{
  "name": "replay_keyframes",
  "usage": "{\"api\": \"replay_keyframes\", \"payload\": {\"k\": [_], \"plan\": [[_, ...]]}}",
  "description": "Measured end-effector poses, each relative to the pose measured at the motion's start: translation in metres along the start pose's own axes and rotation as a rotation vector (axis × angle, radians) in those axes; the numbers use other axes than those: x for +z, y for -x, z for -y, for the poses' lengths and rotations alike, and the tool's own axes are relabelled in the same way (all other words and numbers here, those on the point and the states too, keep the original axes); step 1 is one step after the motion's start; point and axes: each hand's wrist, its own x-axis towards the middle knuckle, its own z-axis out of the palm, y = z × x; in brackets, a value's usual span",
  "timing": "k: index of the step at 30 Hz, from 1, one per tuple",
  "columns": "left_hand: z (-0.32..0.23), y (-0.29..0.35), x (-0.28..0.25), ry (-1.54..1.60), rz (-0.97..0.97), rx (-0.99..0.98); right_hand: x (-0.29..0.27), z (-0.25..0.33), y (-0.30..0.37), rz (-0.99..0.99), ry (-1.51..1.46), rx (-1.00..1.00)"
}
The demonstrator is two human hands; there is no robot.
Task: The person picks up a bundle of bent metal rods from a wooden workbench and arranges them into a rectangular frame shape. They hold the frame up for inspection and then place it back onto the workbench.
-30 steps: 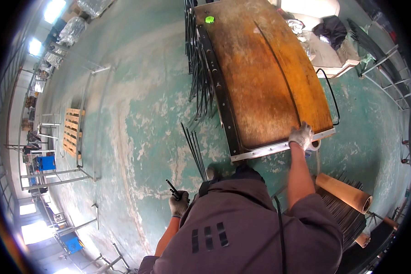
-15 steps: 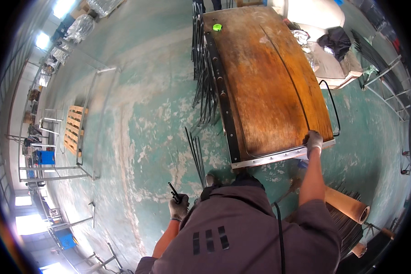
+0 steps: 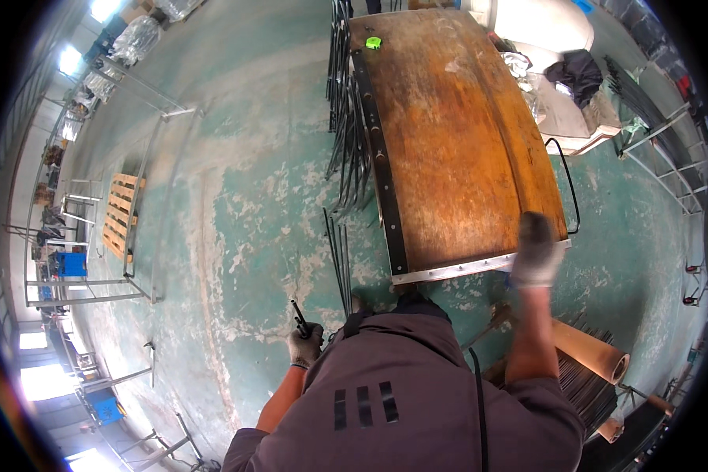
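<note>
My left hand (image 3: 304,344), in a grey glove, is closed around a slim black rod-like tool (image 3: 299,315); its exact kind does not show. It is held out to the left of my body, above the floor. My right hand (image 3: 536,252), also gloved, is over the near right corner of the wooden-topped table (image 3: 456,157). Motion smears its fingers, so I cannot tell whether it holds anything. A pale metal strip (image 3: 464,270) with holes runs along the table's near edge, and a black strip (image 3: 381,169) along its left edge.
Black bent rods (image 3: 346,141) hang at the table's left side, with thin rods (image 3: 338,263) nearer me. A black rod loop (image 3: 568,185) juts out at the right. A green tape measure (image 3: 373,43) lies at the far end. A cardboard tube (image 3: 594,350) lies at lower right.
My right hand has drawn back from the tabletop and is blurred. The long thin black rod and the bent rod seen on the table earlier no longer show there. My left hand still grips the tool.
</note>
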Motion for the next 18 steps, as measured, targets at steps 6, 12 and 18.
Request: {"api": "replay_keyframes", "payload": {"k": [6, 12, 18], "plan": [[0.010, -0.001, 0.005, 0.026, 0.016, 0.016, 0.150, -0.016, 0.086, 0.213, 0.121, -0.258], [0.004, 0.007, -0.011, 0.027, -0.022, -0.005, 0.214, -0.046, 0.108, 0.381, 0.119, -0.364], [0.015, 0.013, -0.021, 0.038, -0.044, 0.007, 0.205, -0.032, 0.113, 0.461, 0.185, -0.425]]}}
